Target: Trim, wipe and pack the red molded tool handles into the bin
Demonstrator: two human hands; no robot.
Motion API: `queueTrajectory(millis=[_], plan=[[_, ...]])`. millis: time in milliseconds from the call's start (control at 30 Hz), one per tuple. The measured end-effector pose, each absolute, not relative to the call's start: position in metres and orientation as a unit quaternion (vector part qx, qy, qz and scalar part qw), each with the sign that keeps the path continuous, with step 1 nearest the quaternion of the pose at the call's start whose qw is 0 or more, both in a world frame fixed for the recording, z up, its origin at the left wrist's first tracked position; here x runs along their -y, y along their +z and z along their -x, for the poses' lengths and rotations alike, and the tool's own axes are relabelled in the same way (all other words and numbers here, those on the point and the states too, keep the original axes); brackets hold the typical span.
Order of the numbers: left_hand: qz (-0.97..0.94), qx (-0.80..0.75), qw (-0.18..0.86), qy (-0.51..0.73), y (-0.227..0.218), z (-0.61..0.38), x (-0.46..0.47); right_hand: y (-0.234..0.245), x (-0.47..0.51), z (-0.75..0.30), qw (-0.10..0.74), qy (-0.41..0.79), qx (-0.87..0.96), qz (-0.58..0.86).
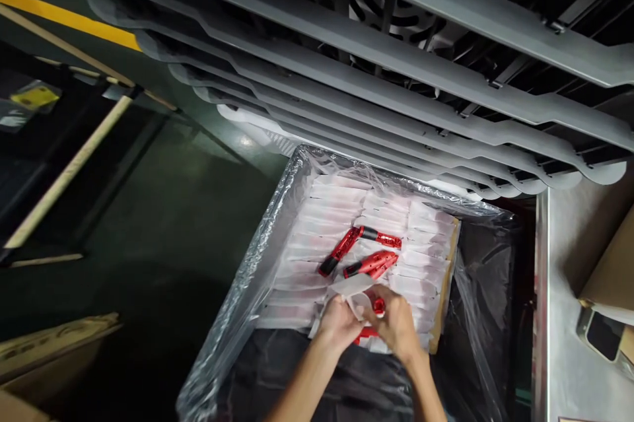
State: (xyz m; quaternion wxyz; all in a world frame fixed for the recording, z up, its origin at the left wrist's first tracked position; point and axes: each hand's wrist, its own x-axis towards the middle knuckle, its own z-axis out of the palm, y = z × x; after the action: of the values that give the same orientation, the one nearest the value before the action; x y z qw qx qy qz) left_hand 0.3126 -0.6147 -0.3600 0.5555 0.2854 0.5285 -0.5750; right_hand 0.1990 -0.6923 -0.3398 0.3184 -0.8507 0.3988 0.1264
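My left hand [339, 324] is closed around a thin, whitish translucent bag [352, 286], whose mouth stands out above the fingers. From the other side, my right hand [397, 323] pinches at the edge of that bag. A small red piece [379, 306] shows by the right fingers; whether they grip it too is unclear. Just beyond the hands lie a red and black plastic part [341, 251], another such part [381, 237] and a pair of red shells [372, 265]. More red plastic [366, 335] shows below the hands. All rest over rows of white-wrapped pieces [321, 211].
A bin lined with clear plastic film [238, 277] surrounds the rows. Grey curved panels [347, 59] stacked in a rack overhang its far side. At right, a metal surface [569, 369] carries a phone-like device [601, 335] and a cardboard box [611, 277]. More cardboard [54, 349] lies lower left.
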Motion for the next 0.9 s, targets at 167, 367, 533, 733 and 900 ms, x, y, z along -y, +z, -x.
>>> queueTrajectory(millis=[167,367,533,733,900], plan=[[-0.259,-0.569,0.599,-0.500,-0.364,-0.359,0.602,-0.382,0.744,-0.231,0.253,0.131,-0.437,0.853],[-0.206,-0.605,0.589,-0.494,-0.366,-0.369,0.596,-0.435,0.763,-0.308,0.229,0.169,-0.356,0.890],[-0.207,-0.603,0.585,-0.502,-0.372,-0.362,0.597,-0.425,0.764,-0.307,0.225,0.144,-0.374,0.888],[-0.225,-0.563,0.620,-0.497,-0.382,-0.351,0.621,-0.346,0.753,-0.200,0.191,-0.005,-0.554,0.810],[-0.238,-0.522,0.650,-0.498,-0.387,-0.334,0.642,-0.304,0.676,-0.121,0.373,-0.221,-0.737,0.518]])
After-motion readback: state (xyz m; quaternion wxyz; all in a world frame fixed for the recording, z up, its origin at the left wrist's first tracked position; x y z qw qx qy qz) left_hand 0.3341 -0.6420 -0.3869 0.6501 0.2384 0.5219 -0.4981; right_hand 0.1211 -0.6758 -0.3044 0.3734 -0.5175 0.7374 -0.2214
